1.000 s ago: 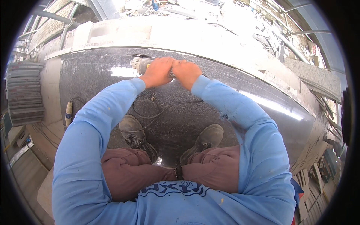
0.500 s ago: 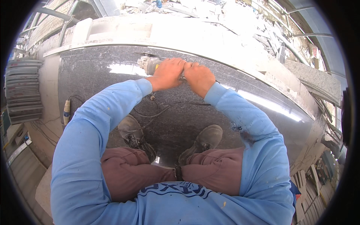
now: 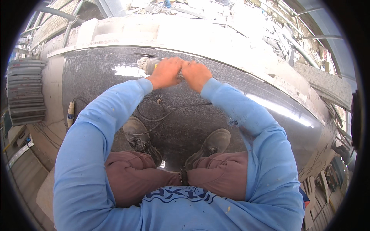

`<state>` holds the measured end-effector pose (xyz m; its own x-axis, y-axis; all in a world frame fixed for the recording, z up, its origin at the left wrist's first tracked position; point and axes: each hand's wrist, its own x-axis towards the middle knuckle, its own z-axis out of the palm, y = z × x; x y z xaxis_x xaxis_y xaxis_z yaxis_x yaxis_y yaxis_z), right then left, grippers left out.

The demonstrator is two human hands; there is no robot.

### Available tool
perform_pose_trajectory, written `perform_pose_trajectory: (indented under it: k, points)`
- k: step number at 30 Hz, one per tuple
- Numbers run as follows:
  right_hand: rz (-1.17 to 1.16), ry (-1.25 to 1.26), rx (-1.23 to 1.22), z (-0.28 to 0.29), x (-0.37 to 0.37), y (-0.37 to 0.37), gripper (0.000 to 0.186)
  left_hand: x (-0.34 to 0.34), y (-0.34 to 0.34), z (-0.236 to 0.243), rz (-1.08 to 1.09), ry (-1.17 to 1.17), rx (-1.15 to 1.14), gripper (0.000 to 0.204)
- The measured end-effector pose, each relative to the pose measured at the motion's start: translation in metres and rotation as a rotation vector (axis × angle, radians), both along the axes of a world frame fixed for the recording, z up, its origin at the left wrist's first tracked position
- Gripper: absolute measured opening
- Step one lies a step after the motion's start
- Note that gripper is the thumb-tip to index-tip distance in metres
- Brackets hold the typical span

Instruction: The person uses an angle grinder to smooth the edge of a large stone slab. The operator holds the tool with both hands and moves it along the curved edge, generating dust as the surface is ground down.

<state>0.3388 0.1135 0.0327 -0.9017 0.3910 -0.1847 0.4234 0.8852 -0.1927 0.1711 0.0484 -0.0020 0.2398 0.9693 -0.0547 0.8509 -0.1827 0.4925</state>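
An angle grinder [image 3: 148, 64] lies across the far part of a dark polished stone slab [image 3: 96, 73], its pale metal head pointing left. My left hand [image 3: 166, 72] is wrapped round the body just behind that head. Right beside it, my right hand [image 3: 196, 75] grips the rear of the tool, the two hands touching. The disc is hardly visible; its edge seems to sit near a straight line along the slab's far side. My fingers cover most of the grinder's body. I squat on the slab with both shoes [image 3: 216, 141] on it.
A dark power cable [image 3: 169, 111] loops over the slab between my hands and shoes. A pale cable connector [image 3: 71, 114] lies at the left edge. Stacked stone strips [image 3: 26, 92] stand farther left. Beyond the slab lie a pale ledge [image 3: 127, 32] and broken stone; a thick slab [image 3: 323, 82] rests at right.
Both hands and the grinder have shifted a little to the left along the slab's far side. My grip looks the same, and my shoes stay in place.
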Motion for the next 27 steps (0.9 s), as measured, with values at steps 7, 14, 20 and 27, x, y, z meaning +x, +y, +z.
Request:
perform_pose_trajectory:
  k: [7, 14, 20, 27]
  points:
    - [-0.099, -0.112, -0.008, 0.028, 0.026, -0.004, 0.031, 0.029, 0.001, 0.020, -0.029, -0.035, 0.011, 0.049]
    - [-0.097, -0.101, 0.030, 0.018, 0.023, -0.006, 0.034, 0.025, 0.000, 0.013, -0.022, 0.010, -0.052, 0.051]
    - [-0.088, -0.125, -0.019, 0.006, 0.008, -0.002, 0.030, 0.010, 0.000, 0.001, -0.007, -0.035, 0.027, 0.050]
    - [-0.042, -0.126, -0.080, 0.010, 0.003, 0.002, 0.032, 0.008, 0.000, 0.007, -0.007, -0.014, 0.001, 0.048]
